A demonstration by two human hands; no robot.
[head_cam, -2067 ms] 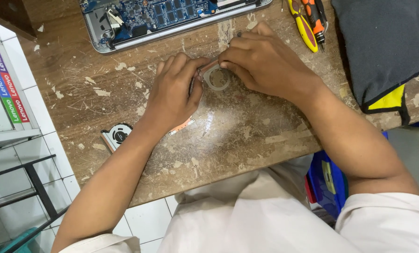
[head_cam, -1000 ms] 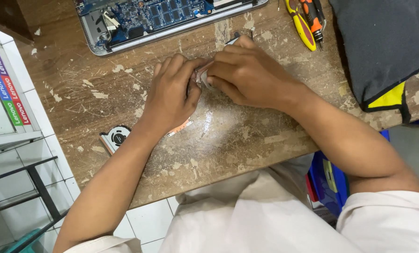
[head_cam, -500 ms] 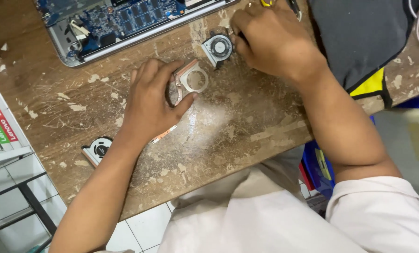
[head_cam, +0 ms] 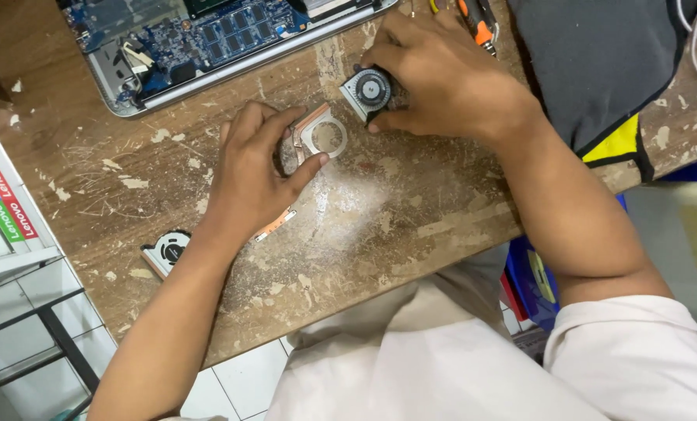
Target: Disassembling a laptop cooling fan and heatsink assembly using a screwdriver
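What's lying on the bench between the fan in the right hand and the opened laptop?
Only bare, scuffed wooden benchtop separates the fan from the laptop, as the head view shows.

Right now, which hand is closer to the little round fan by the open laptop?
Right. The right hand grips the small cooling fan with its fingers around it. The left hand is apart from it, holding the metal fan cover nearer the table's middle.

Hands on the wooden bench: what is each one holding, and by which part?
The left hand pinches a metal fan cover with a round hole by its rim. The right hand grips a small grey cooling fan by its outer edges.
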